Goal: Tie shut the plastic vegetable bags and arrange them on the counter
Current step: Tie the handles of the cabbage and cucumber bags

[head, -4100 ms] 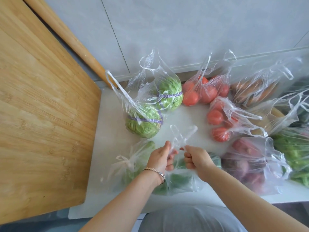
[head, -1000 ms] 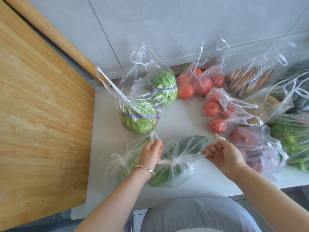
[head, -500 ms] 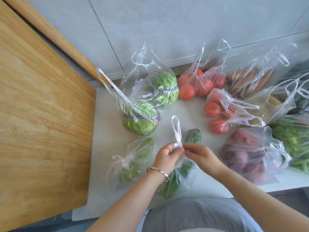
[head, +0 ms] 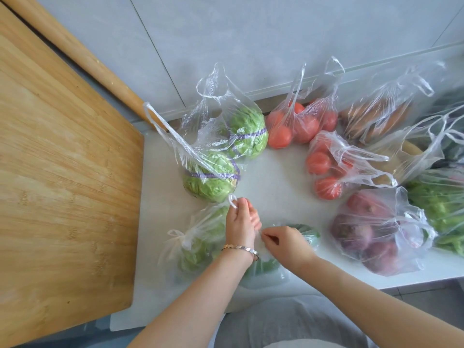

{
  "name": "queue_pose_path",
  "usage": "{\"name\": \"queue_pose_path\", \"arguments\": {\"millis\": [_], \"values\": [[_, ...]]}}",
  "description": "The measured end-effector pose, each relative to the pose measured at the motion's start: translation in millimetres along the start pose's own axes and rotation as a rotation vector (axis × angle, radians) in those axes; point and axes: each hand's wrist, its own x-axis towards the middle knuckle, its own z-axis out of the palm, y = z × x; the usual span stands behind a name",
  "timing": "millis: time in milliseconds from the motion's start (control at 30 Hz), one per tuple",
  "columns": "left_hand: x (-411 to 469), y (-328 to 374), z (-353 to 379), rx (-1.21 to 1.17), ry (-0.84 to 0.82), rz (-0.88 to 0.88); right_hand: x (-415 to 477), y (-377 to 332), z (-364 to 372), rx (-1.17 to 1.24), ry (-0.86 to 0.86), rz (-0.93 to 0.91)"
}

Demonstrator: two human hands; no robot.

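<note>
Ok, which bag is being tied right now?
The bag of dark green vegetables at the front: left hand and right hand pinch its handles; no other bag is held.

The single head-worn camera looks steeply down, close over the white counter (head: 276, 177) edge.

We see bare counter (head: 276, 177) just right of the lettuce bag (head: 221, 159); beyond that gap tomato bags (head: 326, 167) block, board (head: 62, 172) walls its left, tied bag (head: 195, 237) crowds its front.
</note>
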Motion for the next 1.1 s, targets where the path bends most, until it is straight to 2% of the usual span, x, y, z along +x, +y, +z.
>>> {"name": "queue_pose_path", "arguments": {"millis": [167,300,400,467,533,633,700,767,833,933,1000,1100], "values": [[8.4,12.3,0.7,0.008,-0.082,-0.061,-0.3,-12.7,-9.3,0.137,0.025,-0.113],[6.4,18.2,3.9,0.006,-0.146,-0.081,-1.8,-17.8,-12.1,0.371,-0.122,-0.014],[5.6,20.5,7.7,-0.034,-0.168,-0.158,-3.4,-16.8,-11.5,0.425,-0.218,-0.047],[4.2,21.0,8.7,-0.016,-0.187,-0.235,-4.3,-14.4,-9.1,0.380,-0.214,-0.074],[-0.1,25.3,5.8,0.164,-0.237,-0.236,-6.0,-12.2,-4.0,0.365,-0.186,-0.049],[-8.1,28.3,-9.8,0.904,-0.394,0.016,-6.9,-7.5,-0.4,0.491,-0.174,0.059],[-14.0,19.9,-23.1,1.177,-0.487,0.076,-6.3,-3.2,-3.6,0.550,-0.151,0.116],[-17.6,8.2,-33.8,1.209,-0.500,0.070,-5.1,0.8,-7.0,0.620,-0.128,0.143],[-19.6,0.8,-39.1,1.226,-0.477,0.149,-4.8,4.4,-6.8,0.650,-0.099,0.178],[-18.2,-7.5,-43.5,1.121,-0.406,0.161,-5.7,8.7,1.0,0.628,-0.040,0.213],[-19.4,-11.9,-44.4,1.073,-0.355,0.107,-8.3,9.1,6.6,0.619,0.046,0.220],[-20.2,-15.2,-39.3,1.110,-0.295,0.130,-10.3,6.2,8.8,0.625,0.199,0.201]]}}
